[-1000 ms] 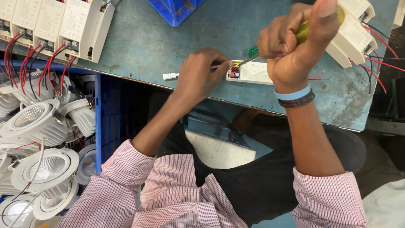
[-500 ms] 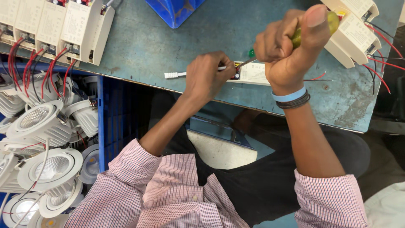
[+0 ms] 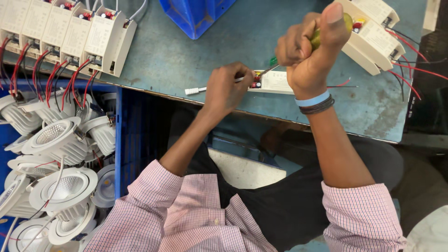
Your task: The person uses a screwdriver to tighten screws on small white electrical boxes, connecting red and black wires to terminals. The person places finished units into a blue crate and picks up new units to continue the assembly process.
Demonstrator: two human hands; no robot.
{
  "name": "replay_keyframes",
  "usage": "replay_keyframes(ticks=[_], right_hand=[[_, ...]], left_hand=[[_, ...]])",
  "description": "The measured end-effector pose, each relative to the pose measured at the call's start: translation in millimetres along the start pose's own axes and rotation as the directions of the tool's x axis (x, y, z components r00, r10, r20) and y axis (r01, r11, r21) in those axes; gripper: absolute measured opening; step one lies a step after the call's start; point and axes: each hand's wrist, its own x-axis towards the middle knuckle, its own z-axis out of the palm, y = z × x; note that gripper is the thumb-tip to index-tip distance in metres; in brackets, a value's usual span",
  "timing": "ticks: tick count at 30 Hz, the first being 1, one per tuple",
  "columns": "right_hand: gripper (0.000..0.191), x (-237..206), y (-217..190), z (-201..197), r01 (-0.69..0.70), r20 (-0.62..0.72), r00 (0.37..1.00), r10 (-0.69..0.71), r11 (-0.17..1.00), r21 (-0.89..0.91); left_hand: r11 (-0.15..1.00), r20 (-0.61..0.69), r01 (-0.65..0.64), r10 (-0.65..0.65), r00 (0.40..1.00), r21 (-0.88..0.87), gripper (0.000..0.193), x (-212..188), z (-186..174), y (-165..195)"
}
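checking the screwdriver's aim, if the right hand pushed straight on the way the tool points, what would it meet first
Most likely the terminal end of the white driver box under the right hand; the screwdriver tip looks almost on it, though depth is unclear.

We see a worn, matt painted metal tabletop [image 3: 186,51], smooth white plastic driver boxes [image 3: 100,39], a glossy yellow-green plastic screwdriver handle [image 3: 317,37], ribbed matt white downlights [image 3: 60,140], checked cloth sleeves [image 3: 140,214].
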Motion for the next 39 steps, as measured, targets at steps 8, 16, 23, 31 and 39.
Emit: replay_keyframes(ticks=[8,16,23,31,39], right_hand=[[0.071,-2,-9,10,0.043,-0.011,0.999,-0.043,0.998,-0.046],[0.071,0,-5,15,0.059,-0.039,0.997,-0.062,0.995,-0.076],[0.07,0,-5,11,0.001,0.053,0.999,0.006,0.993,-0.121],[0.067,-3,10,6,0.003,0.06,0.998,0.003,0.994,-0.11],[0.068,0,3,7,0.01,-0.002,1.0,-0.01,0.999,-0.031]], left_hand=[[0.997,0.042,-0.051,0.054,0.998,-0.058,0.015,1,-3,-11],[0.999,-0.006,-0.037,0.037,0.999,0.022,0.015,4,2,-8],[0.997,0.004,0.068,-0.068,0.998,0.036,0.014,4,-2,1],[0.998,-0.032,0.026,-0.024,0.999,0.05,0.011,4,1,-3],[0.997,-0.032,0.036,-0.034,0.999,0.074,0.012,1,2,-4]])
